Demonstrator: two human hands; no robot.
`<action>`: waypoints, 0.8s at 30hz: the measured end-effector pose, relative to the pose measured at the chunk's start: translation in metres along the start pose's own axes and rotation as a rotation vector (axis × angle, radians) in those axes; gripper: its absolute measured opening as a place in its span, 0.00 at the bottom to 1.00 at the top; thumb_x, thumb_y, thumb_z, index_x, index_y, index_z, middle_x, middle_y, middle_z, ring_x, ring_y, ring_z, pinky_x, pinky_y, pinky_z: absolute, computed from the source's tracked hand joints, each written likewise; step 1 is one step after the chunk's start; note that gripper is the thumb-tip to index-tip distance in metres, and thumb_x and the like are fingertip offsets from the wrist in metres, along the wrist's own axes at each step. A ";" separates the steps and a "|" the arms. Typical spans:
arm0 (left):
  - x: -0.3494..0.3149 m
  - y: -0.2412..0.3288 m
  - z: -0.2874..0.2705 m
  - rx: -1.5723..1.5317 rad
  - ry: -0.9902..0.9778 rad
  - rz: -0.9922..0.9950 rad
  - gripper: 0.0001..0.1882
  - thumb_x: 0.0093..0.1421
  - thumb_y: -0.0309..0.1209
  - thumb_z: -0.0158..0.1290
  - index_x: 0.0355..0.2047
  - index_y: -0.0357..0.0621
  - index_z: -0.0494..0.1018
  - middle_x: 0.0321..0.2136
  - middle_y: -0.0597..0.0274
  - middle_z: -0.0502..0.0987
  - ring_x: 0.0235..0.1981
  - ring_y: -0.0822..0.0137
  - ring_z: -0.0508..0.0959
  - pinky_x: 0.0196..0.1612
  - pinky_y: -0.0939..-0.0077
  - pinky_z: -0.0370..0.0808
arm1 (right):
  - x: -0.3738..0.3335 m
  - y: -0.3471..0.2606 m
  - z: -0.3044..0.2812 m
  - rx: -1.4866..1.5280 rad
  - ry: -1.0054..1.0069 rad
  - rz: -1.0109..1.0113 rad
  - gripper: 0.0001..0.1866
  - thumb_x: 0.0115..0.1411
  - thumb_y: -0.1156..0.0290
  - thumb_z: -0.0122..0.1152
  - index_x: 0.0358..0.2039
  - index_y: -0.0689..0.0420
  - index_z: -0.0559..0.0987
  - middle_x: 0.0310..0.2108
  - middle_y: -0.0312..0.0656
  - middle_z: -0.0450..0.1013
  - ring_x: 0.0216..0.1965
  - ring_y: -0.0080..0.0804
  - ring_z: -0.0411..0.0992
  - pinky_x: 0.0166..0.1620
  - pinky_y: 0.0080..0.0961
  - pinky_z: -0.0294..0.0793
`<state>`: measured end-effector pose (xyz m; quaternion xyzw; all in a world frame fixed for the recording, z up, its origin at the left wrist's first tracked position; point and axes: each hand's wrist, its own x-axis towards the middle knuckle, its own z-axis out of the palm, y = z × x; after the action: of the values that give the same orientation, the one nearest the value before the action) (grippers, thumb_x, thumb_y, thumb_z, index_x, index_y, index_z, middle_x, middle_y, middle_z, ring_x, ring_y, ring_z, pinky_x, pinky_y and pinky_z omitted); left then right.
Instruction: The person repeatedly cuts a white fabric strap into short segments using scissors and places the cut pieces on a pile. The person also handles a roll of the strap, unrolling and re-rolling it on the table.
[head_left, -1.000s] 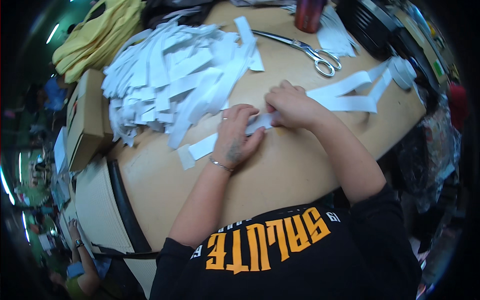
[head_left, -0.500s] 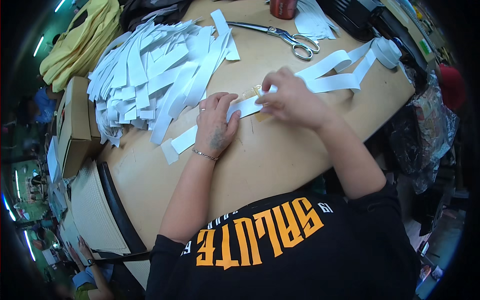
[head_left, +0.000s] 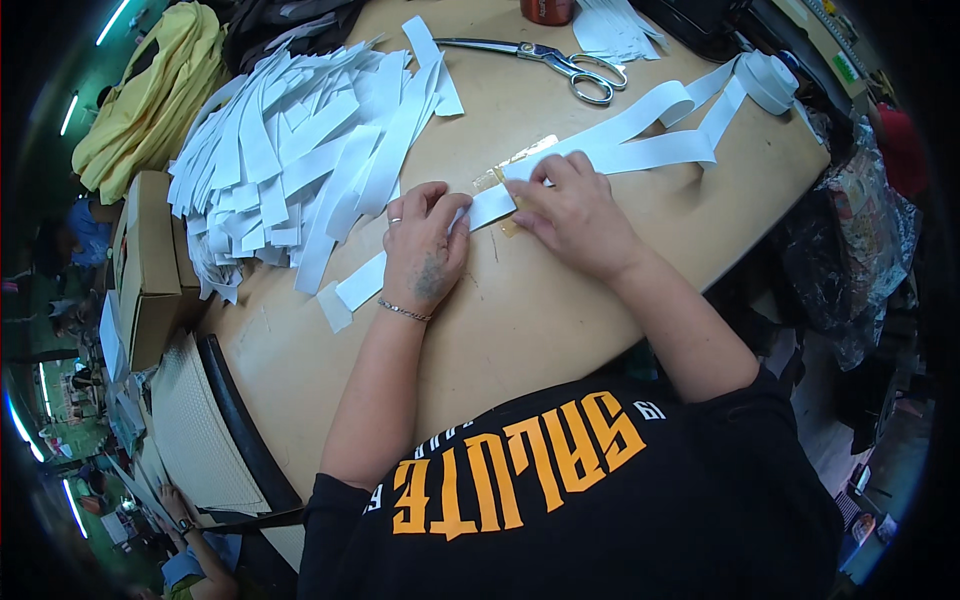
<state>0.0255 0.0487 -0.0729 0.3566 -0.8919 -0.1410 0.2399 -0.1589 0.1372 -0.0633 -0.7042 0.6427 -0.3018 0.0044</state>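
On the white strip (head_left: 490, 207), both hands (head_left: 428, 248) (head_left: 588, 222) half-curled

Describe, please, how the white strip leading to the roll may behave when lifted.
The strip is probably floppy: it curls into a loop near the roll. It looks thin, so it is likely light. Lifting it might tug the roll, which it appears joined to.

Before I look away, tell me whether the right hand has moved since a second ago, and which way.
Yes: judged against the scissors, the right hand has moved slightly to the right and back toward the body.
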 end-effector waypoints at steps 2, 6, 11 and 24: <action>0.001 0.000 0.001 0.005 0.016 0.011 0.11 0.53 0.26 0.53 0.39 0.48 0.73 0.43 0.57 0.71 0.45 0.51 0.68 0.47 0.61 0.67 | 0.015 0.000 -0.003 0.011 -0.019 -0.013 0.14 0.47 0.64 0.67 0.34 0.55 0.79 0.40 0.40 0.67 0.46 0.39 0.63 0.44 0.37 0.68; -0.001 -0.005 0.002 -0.030 0.022 0.000 0.11 0.53 0.31 0.54 0.38 0.48 0.72 0.45 0.61 0.69 0.48 0.54 0.68 0.43 0.58 0.69 | 0.044 -0.004 0.001 -0.014 -0.345 0.002 0.16 0.45 0.66 0.68 0.34 0.58 0.78 0.44 0.43 0.66 0.50 0.43 0.61 0.48 0.41 0.66; -0.001 -0.006 0.002 -0.085 0.034 0.022 0.12 0.53 0.32 0.55 0.37 0.45 0.71 0.44 0.60 0.70 0.46 0.55 0.70 0.42 0.59 0.70 | 0.063 -0.015 -0.006 -0.039 -0.543 0.091 0.16 0.43 0.70 0.70 0.33 0.58 0.78 0.45 0.43 0.66 0.50 0.45 0.60 0.52 0.42 0.64; 0.078 -0.072 -0.174 -0.078 0.544 0.040 0.11 0.60 0.34 0.54 0.36 0.37 0.75 0.28 0.64 0.76 0.28 0.76 0.72 0.33 0.82 0.69 | 0.039 0.062 -0.052 -0.159 -0.542 0.279 0.22 0.48 0.62 0.68 0.44 0.49 0.75 0.48 0.39 0.66 0.57 0.40 0.57 0.60 0.46 0.54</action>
<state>0.1092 -0.0714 0.0696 0.3541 -0.7954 -0.0696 0.4869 -0.2377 0.1104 -0.0291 -0.6622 0.7301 -0.0484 0.1616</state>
